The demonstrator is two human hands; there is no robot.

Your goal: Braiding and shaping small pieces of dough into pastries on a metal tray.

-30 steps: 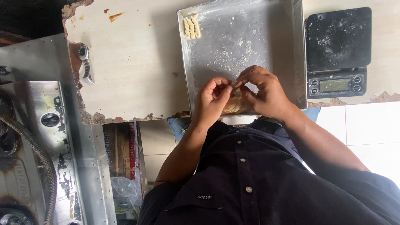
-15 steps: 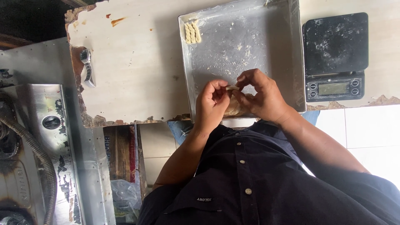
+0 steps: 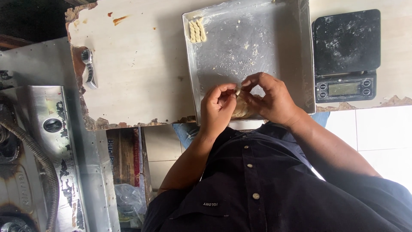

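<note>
Head view, looking down. Both hands meet over near edge of metal tray (image 3: pixel 274 56) on the counter (image 3: pixel 141 64): left hand (image 3: pixel 219 107) & right hand (image 3: pixel 270 99) pinch a small dough piece (image 3: pixel 237 90) btwn fingertips, above a dough lump (image 3: pixel 241 109). Three shaped dough pieces (image 3: pixel 197 31) lie in far left tray corner. Black digital scale (image 3: pixel 346 53) just beside tray, right.

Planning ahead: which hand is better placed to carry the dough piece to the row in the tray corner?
Probably the left hand: it pinches the dough piece and sits on the row's side of the tray.
</note>
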